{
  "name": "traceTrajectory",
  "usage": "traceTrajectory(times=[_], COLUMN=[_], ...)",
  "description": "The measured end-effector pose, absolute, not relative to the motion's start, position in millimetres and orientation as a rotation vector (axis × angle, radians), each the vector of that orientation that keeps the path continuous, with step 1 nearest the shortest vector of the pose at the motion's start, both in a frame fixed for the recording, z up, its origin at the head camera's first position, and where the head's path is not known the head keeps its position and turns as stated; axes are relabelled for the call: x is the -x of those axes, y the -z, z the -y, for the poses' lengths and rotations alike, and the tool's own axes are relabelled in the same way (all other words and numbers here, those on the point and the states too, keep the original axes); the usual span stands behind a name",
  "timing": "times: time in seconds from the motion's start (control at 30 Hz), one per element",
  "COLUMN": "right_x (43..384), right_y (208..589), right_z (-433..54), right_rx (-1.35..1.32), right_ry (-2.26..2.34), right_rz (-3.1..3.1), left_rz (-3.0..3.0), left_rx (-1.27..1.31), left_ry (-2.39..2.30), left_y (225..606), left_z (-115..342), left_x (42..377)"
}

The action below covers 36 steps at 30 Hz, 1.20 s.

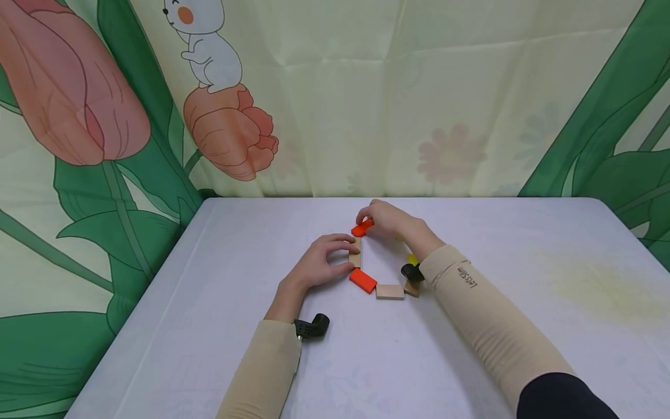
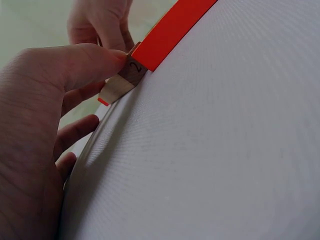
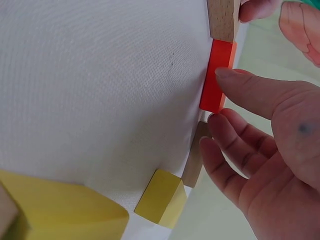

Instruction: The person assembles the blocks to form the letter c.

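Observation:
Small wooden and coloured blocks form a ring on the white cloth. At its far left corner my right hand [image 1: 389, 220] pinches a red block [image 3: 212, 75], thumb on the inner face and fingertips behind. That block meets the end of a wooden block [image 3: 222, 20]. My left hand [image 1: 321, 262] rests along the ring's left side, its spread fingertips and thumb touching the wooden blocks [image 1: 355, 259]; one bears a "2" in the left wrist view. Just nearer than the left thumb lies another red block [image 1: 363, 280], angled. My right hand partly hides the far side.
At the ring's near side sit a plain wooden block [image 1: 389, 292] and another wooden block [image 1: 412, 289]. Along the right are yellow blocks [image 3: 160, 197], with a thin wooden block [image 3: 196, 160] beyond. A printed curtain [image 1: 340, 116] hangs behind the table's far edge.

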State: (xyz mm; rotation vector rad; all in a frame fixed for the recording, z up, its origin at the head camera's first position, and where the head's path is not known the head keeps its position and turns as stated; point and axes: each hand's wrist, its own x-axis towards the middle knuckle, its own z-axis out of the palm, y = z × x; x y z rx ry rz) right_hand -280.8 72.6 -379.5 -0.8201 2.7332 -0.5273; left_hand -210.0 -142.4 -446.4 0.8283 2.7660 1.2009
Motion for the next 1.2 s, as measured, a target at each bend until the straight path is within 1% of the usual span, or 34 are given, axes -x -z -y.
traceTrajectory(times=[0.3, 0.6, 1.2], right_x=[279.4, 284.5, 284.3], right_y=[377.5, 376.6, 377.3], right_z=[-72.7, -75.1, -70.4], right_rx=[0.834, 0.812, 0.795], right_ry=[0.529, 0.649, 0.632], right_rz=[-2.711, -2.649, -2.644], left_rz=[-2.768, -2.767, -2.768], left_rx=[-0.829, -0.835, -0.805], left_ry=[-1.197, -1.184, -1.184], left_y=[446.7, 446.1, 444.4], left_z=[142.7, 142.7, 142.0], left_x=[210.1, 209.6, 208.5])
